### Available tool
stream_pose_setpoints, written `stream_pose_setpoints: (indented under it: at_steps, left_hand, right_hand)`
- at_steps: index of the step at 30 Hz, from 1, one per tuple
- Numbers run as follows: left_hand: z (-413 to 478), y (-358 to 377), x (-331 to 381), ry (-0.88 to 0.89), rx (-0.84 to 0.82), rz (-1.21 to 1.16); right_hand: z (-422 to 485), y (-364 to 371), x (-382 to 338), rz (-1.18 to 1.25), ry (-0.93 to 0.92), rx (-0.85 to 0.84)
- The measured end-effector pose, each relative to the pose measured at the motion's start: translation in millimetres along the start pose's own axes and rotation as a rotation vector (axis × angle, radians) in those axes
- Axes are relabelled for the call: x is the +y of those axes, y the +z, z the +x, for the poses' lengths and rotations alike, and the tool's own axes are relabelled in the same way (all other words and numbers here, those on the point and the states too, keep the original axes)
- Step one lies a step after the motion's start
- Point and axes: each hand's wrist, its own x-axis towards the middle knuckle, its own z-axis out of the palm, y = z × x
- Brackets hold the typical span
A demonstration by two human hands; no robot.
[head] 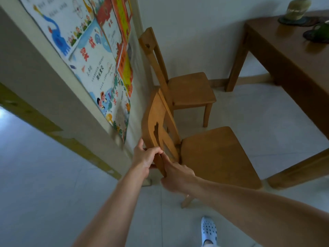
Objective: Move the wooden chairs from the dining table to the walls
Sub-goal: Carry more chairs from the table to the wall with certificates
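Item one: a nearer light-brown wooden chair with a slatted back and a flat square seat [219,157], standing on the pale tiled floor [267,118], its back turned to the wall and just beside the lower edge of the posters; whether it touches the wall cannot be told. The left hand [145,155] grips the near end of the chair's top rail from the wall side, fingers curled over the edge and thumb raised along the wood. The right hand [176,175] grips the same rail from the seat side, fingers wrapped round it, just beside the left hand. Item two: a farther wooden chair of the same make [190,88], upright, close behind the first, its back against the same wall. Item three: a brown wooden dining table [288,56], at the right, apart from both chairs, one leg near the first chair's seat corner. On it: a pale green vase on a dark round mat [297,9] and a dark green vessel [320,31], partly out of view. Item four: colourful children's posters [85,50] on the wall. Item five: a pale blue perforated clog [208,230] on the floor at the bottom edge.
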Motion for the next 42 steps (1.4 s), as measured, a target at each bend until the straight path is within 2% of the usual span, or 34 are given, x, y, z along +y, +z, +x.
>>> stream_pose_setpoints:
  at_steps: [8,16,25,27,29,32,33,35,39,42]
  left_hand:
    - [-12,-83,-16,0.010,-0.009,0.033]
    - [-16,-124,-21,0.022,-0.015,0.063]
    - [-16,-131,-16,0.012,-0.007,0.112]
    - [-20,-125,-9,0.073,0.086,0.213]
    - [-25,-114,1,0.212,0.250,0.339]
    - [-38,-94,17,0.456,0.337,0.318]
    - [-41,-86,21,0.497,0.322,0.279]
    - [-46,-69,27,0.464,0.248,0.186]
    - [-46,-20,28,0.152,-0.045,-0.085]
    - [-44,28,25,0.089,-0.134,-0.150]
  right_hand:
    - [-5,55,-63,0.038,-0.025,0.007]
    - [-11,73,-100,0.047,-0.003,-0.034]
    - [-12,47,-105,0.293,-0.029,-0.265]
    - [-11,35,-105,0.353,-0.005,-0.280]
    - [-9,23,-103,0.427,0.032,-0.237]
    - [-6,8,-90,0.512,0.052,-0.109]
    - [-6,3,-82,0.544,0.051,-0.087]
    - [-6,-9,-62,0.600,0.060,-0.061]
    - [-19,-38,5,0.835,0.097,0.039]
    - [-30,-61,61,1.009,0.117,0.066]
